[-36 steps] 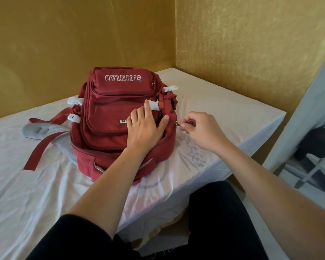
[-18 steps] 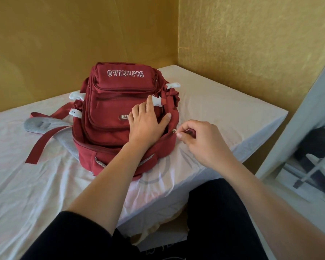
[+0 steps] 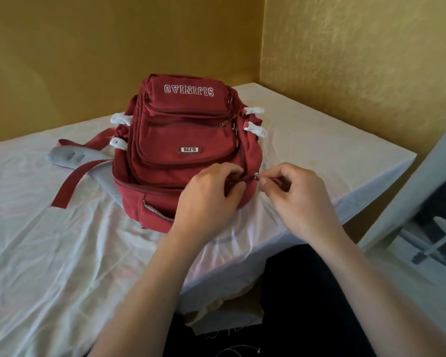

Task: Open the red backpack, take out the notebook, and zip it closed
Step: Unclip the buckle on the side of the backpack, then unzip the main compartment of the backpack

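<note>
**Zipper pull in hand, main compartment not yet open**

We read this as the opening step. Our right hand (image 3: 300, 199) pinches the metal zipper pull (image 3: 256, 175) between thumb and fingertips, at the near right side of the red backpack (image 3: 183, 140). Our left hand (image 3: 211, 199) is closed on the fabric just beside the pull, fingers curled over the seam, bracing the bag. No notebook shows; we judge it is inside.

Next move, as we judge it: draw the pull along the zipper track while the left hand keeps the cloth taut, or the soft fabric will bunch and the slider may snag.

The backpack lies on the white sheet (image 3: 62, 253), toward the bed's far right corner. White lettering reads upside down to us; several pockets, white buckle tabs at both sides, red and grey straps (image 3: 72, 161) trailing left. It looks soft and slumped.
</note>
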A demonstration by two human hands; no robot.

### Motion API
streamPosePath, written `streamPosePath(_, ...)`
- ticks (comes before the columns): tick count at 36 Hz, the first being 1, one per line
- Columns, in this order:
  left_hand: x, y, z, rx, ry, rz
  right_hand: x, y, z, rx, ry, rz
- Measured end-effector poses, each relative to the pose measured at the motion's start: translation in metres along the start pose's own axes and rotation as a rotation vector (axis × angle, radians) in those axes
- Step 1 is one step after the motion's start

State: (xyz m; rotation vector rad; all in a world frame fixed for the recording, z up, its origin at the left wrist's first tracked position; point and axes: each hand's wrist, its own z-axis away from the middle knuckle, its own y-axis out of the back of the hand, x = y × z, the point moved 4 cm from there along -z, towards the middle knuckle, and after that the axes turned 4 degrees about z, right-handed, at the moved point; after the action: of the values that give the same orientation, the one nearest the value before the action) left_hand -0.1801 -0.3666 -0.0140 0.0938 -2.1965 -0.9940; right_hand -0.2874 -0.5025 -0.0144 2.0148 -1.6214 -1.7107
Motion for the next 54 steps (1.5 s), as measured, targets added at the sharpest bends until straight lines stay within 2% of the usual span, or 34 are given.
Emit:
streamPosePath(5,0.002,-0.006,0.009,0.067,-0.060,0.011,-0.017,-0.004,0.014,0.019,0.065,0.007)
streamPosePath(10,0.004,-0.002,0.012,0.254,-0.134,-0.021,-0.032,-0.006,0.024,-0.023,0.152,-0.012)
streamPosePath(13,0.004,-0.002,0.013,0.275,-0.131,-0.026,-0.026,0.000,0.018,-0.014,0.139,-0.057)
streamPosePath(18,0.002,0.000,0.014,0.292,-0.077,-0.022,-0.014,0.009,0.002,0.095,0.220,0.128)
streamPosePath(23,0.005,0.001,0.018,0.337,-0.100,-0.059,-0.012,-0.009,-0.011,-0.103,0.343,0.272)
streamPosePath(26,0.007,0.005,0.020,0.370,-0.140,-0.135,-0.011,-0.014,-0.016,-0.105,0.394,0.348)
streamPosePath(34,-0.007,0.023,0.028,0.424,-0.195,-0.228,-0.014,-0.015,-0.027,-0.115,0.404,0.398)
streamPosePath(54,-0.064,0.096,0.055,0.487,-0.029,-0.351,-0.018,-0.010,-0.040,-0.222,0.318,0.509)
